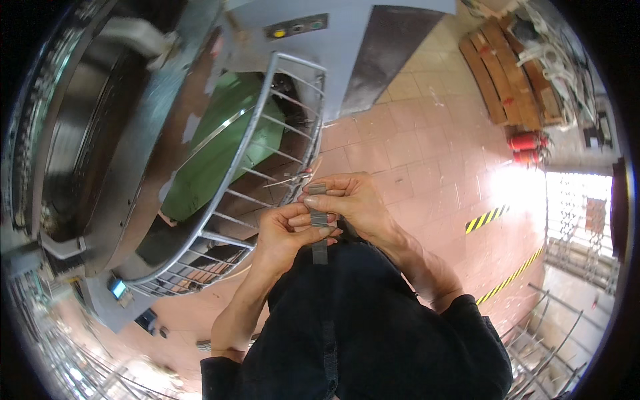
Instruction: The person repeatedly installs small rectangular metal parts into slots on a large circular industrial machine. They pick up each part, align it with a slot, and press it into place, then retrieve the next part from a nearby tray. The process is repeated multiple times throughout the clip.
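In front of my chest, both hands hold a narrow grey strip (320,253) that looks like metal and has ribbed or stepped sections along it. My left hand (281,235) is closed on its lower middle, thumb across the front. Higher up, my right hand (360,204) pinches the upper part, its thumb on the face and its fingers behind. The strip stands roughly upright, and its lower end shows free below my left thumb. My fingers hide parts of it, so I cannot tell whether it is one piece or several stacked together.
A curved metal railing (230,175) stands just left of my hands, before a large machine (150,127) with a green panel (230,133). Brown cardboard (510,73) and red fire extinguishers (527,143) stand far right. Yellow-black tape (487,219) marks the tiled floor.
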Available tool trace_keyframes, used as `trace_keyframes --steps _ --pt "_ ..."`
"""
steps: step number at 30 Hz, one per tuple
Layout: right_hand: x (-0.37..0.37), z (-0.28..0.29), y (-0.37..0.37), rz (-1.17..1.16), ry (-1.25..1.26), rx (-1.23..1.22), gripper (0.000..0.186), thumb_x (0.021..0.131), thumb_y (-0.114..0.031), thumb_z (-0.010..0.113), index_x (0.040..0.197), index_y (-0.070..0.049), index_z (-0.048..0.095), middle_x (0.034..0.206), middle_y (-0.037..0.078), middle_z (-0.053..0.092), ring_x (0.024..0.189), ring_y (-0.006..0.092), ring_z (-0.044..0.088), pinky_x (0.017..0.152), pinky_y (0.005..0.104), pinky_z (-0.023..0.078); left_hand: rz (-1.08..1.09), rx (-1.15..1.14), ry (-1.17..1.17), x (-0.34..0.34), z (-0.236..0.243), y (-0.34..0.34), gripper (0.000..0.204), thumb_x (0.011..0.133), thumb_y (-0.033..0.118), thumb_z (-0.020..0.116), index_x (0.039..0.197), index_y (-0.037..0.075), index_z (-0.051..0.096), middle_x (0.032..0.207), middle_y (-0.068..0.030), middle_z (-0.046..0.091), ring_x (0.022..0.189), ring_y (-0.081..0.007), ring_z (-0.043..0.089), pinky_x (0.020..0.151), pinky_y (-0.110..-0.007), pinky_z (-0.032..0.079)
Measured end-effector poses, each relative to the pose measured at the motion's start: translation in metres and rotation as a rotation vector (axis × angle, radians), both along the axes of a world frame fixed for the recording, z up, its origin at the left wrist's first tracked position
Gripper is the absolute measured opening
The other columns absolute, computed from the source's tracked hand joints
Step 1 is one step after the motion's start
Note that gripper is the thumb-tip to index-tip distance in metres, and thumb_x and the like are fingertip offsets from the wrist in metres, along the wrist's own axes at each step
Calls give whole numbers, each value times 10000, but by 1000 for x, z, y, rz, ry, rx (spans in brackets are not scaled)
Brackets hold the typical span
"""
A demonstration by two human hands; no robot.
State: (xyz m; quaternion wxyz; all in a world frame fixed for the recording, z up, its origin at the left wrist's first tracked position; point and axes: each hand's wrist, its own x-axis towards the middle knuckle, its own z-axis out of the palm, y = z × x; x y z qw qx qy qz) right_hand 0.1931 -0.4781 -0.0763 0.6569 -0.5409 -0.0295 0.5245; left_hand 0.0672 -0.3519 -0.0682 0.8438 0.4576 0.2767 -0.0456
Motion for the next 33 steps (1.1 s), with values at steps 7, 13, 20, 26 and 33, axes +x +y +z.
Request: trace_keyframes --steps 7,13,20,26,33 --pt "27 -7 -67 -108 -41 24 304 919 -149 738 1182 0 700 854 31 715 567 30 528 432 215 523 -157 -14 58 47 0 -49 231 815 -133 722 1038 -82 687 812 -30 665 865 -271 749 819 -402 645" --pt "41 -4 -96 -171 -28 38 284 920 -149 734 1167 -8 713 811 22 698 528 26 506 411 218 508 -206 43 48 69 5 -76 214 808 -144 718 1011 -82 691 708 41 551 853 -257 748 808 -396 649" --pt "51 -3 -114 -194 72 73 284 903 -144 754 1136 13 718 763 4 679 531 29 506 390 210 465 -232 73 46 80 7 -93 246 800 -129 729 1041 -104 687 910 -132 736 853 -251 746 780 -357 638" --pt "52 -12 -115 -204 49 141 254 896 -134 765 1108 3 731 856 18 732 595 28 536 505 180 425 -204 160 3 77 2 -99 276 813 -133 717 1084 -96 677 991 -177 749 875 -264 753 772 -338 623" --pt "47 -14 -111 -170 33 158 267 895 -132 768 1122 2 727 901 35 750 638 24 565 546 179 436 -180 238 -2 68 1 -98 215 845 -110 700 1059 -99 683 968 -159 750 855 -197 741 770 -280 598"
